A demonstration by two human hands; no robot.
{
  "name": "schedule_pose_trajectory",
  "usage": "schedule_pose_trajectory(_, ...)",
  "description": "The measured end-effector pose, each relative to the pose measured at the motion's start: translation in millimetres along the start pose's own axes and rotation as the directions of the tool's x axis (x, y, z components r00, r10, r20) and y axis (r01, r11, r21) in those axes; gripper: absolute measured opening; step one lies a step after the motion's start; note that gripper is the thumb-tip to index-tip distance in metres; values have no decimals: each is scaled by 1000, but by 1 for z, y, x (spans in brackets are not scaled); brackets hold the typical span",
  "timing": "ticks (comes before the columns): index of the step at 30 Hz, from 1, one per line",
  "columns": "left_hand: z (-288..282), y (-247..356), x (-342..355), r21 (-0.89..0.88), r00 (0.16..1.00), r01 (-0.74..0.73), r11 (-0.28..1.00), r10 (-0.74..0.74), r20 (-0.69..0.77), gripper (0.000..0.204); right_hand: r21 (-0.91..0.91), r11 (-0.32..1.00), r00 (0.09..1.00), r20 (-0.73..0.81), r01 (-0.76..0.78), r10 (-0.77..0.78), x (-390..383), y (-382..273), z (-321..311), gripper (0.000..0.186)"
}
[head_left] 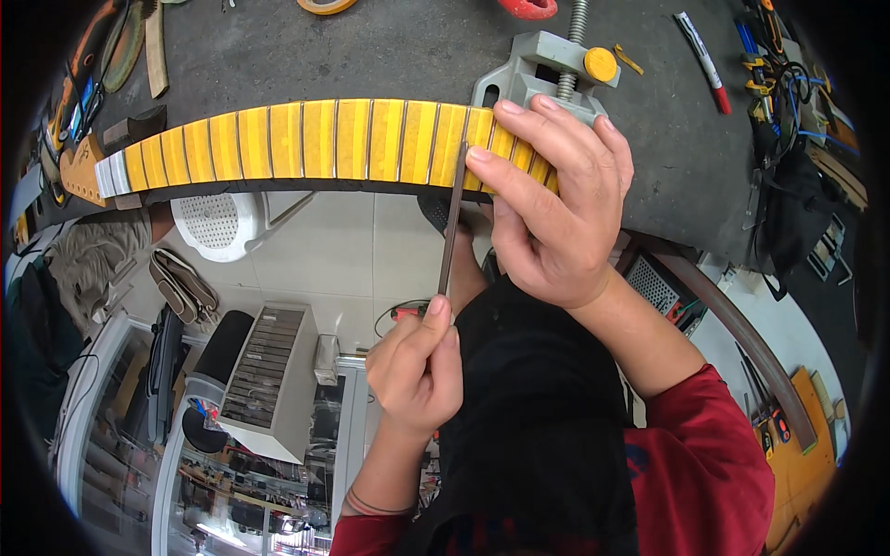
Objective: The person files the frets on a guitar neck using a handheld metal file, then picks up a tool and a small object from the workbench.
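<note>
A guitar neck (320, 139) lies across the bench edge, its fretboard covered with yellow tape between the metal frets. Its headstock (82, 174) points to the far left. My left hand (417, 366) is closed round the lower end of a slim dark file (451, 236), thumb along it. The file's upper end rests on the fretboard near a fret. My right hand (565, 199) lies over the neck's right end with fingers stretched out. Its index fingertip touches or nearly touches the file's tip, and its thumb is at the near edge.
Behind my right hand stands a grey vise (542, 69) with a yellow knob. A marker (702, 60) with a red end lies on the dark bench (408, 51). Cables and tools crowd both bench sides. Below are a white stool (218, 222) and a slotted box (269, 371).
</note>
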State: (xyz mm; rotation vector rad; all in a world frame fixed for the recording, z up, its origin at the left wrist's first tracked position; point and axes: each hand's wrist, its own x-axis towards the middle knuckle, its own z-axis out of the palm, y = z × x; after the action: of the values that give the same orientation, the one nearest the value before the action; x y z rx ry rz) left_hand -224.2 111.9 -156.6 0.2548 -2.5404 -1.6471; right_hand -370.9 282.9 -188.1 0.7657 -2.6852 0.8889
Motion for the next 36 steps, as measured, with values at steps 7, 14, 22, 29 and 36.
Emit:
schedule_pose_trajectory(7,24,7,77,-104,999,49,993,-51,-16,41,13,1000,1000,11,-14,14,3,-2,-1,48)
schedule_pose_trajectory(14,14,1,25,-32,999,9,999,-10,-32,40,5,1000,998,-64,30,-29,-6,7,8,59)
schedule_pose_trajectory(22,15,-9,21,16,997,-72,997,73,-37,40,-1,1000,998,-51,22,-22,-8,10,7,60)
schedule_pose_trajectory(29,25,0,69,174,996,-77,982,85,-40,45,21,999,999,-44,30,-29,-4,5,8,60)
schedule_pose_trajectory(36,7,-9,4,201,990,-136,970,140,-5,45,20,999,998,-43,50,-49,-9,11,6,57)
